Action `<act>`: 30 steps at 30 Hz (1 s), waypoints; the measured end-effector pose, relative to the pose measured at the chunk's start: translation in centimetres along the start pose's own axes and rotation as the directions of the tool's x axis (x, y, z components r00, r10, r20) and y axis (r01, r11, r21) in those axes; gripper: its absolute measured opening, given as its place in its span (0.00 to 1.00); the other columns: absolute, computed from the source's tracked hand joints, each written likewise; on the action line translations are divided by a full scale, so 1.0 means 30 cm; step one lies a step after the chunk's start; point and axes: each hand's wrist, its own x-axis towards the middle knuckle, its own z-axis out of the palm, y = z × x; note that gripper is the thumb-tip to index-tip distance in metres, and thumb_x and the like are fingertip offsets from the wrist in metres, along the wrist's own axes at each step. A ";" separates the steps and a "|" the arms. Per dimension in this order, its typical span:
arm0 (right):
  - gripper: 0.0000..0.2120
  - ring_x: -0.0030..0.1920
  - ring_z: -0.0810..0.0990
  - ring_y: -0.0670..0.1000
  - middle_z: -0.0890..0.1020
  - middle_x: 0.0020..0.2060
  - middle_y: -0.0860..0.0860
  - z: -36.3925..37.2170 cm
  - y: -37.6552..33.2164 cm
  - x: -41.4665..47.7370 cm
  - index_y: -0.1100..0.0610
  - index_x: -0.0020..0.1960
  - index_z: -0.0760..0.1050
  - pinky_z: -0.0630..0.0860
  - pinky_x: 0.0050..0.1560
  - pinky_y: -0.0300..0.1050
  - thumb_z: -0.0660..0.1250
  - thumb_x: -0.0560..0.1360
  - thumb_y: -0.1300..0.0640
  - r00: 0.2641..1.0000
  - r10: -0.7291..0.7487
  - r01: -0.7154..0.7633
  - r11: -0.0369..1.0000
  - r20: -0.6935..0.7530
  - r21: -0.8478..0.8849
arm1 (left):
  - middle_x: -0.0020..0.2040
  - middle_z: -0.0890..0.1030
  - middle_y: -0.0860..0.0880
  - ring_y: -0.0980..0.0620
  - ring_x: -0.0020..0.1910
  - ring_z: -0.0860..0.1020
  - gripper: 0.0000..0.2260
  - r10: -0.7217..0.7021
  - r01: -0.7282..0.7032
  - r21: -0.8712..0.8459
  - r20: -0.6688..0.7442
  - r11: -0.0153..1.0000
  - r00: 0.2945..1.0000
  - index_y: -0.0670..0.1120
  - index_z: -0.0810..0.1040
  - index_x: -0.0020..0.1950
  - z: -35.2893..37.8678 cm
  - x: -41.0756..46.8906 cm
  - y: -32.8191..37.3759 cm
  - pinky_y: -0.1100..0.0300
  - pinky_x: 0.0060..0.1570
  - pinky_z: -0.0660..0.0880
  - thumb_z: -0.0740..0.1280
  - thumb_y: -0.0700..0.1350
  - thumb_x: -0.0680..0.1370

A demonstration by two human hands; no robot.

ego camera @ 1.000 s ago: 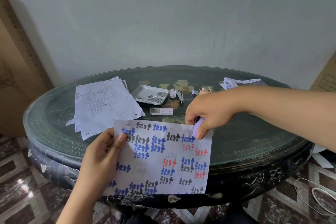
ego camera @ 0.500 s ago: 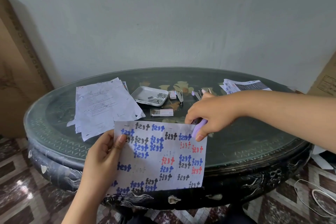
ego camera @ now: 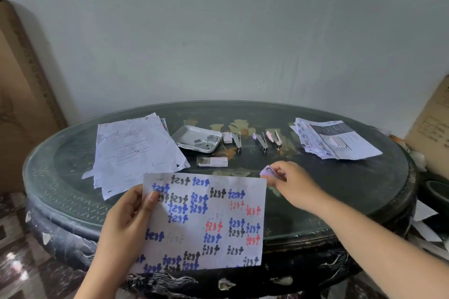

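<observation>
My left hand (ego camera: pixel 126 221) grips the left edge of a white sheet (ego camera: pixel 206 221) covered in blue, black and red "test" marks, thumb on top. The sheet lies over the near edge of the round dark table (ego camera: pixel 364 189). My right hand (ego camera: pixel 291 184) holds a small lilac stapler (ego camera: pixel 268 172) just off the sheet's top right corner, blurred by motion. Whether the stapler touches the paper cannot be told.
A loose pile of printed papers (ego camera: pixel 131 150) lies at the left, another pile (ego camera: pixel 335 138) at the right. Between them sit a white tray of staples (ego camera: pixel 196 141), a staple box (ego camera: pixel 212 161) and three small staplers (ego camera: pixel 263 141). Cardboard leans at both sides.
My right hand with the lilac stapler has come off the sheet's top right corner and moved right. The sheet has shifted a little toward me in my left hand.
</observation>
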 end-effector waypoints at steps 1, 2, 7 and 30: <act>0.12 0.51 0.76 0.49 0.75 0.48 0.47 0.048 0.025 -0.001 0.52 0.52 0.77 0.71 0.48 0.44 0.64 0.77 0.46 0.996 0.044 -0.048 0.998 -0.078 -0.048 | 0.33 0.78 0.38 0.49 0.27 0.74 0.08 -0.008 0.008 -0.008 0.005 1.000 1.000 0.49 0.79 0.41 0.002 0.002 0.001 0.63 0.22 0.66 0.64 0.51 0.75; 0.12 0.52 0.74 0.51 0.72 0.49 0.48 0.090 0.045 0.000 0.53 0.52 0.76 0.71 0.49 0.45 0.62 0.78 0.46 0.989 0.096 -0.108 0.989 -0.114 -0.101 | 0.31 0.78 0.39 0.50 0.26 0.73 0.08 -0.018 0.018 -0.016 0.008 1.000 1.000 0.50 0.79 0.41 0.003 0.005 0.001 0.63 0.21 0.66 0.64 0.50 0.76; 0.13 0.56 0.70 0.56 0.72 0.55 0.54 0.184 0.064 0.000 0.58 0.56 0.72 0.72 0.54 0.49 0.55 0.78 0.51 0.980 0.147 -0.187 0.901 -0.131 -0.392 | 0.29 0.78 0.43 0.51 0.25 0.73 0.07 -0.031 0.031 -0.002 0.028 1.000 0.999 0.53 0.80 0.40 0.006 0.026 0.003 0.63 0.21 0.66 0.64 0.51 0.76; 0.08 0.50 0.85 0.49 0.86 0.49 0.50 -0.233 0.108 -0.085 0.53 0.56 0.78 0.80 0.56 0.53 0.66 0.78 0.57 0.949 0.046 -0.161 0.921 0.313 0.354 | 0.44 0.80 0.59 0.60 0.42 0.78 0.04 0.015 -0.173 0.404 0.366 0.898 0.931 0.56 0.77 0.49 0.437 0.295 0.123 0.67 0.32 0.70 0.64 0.53 0.78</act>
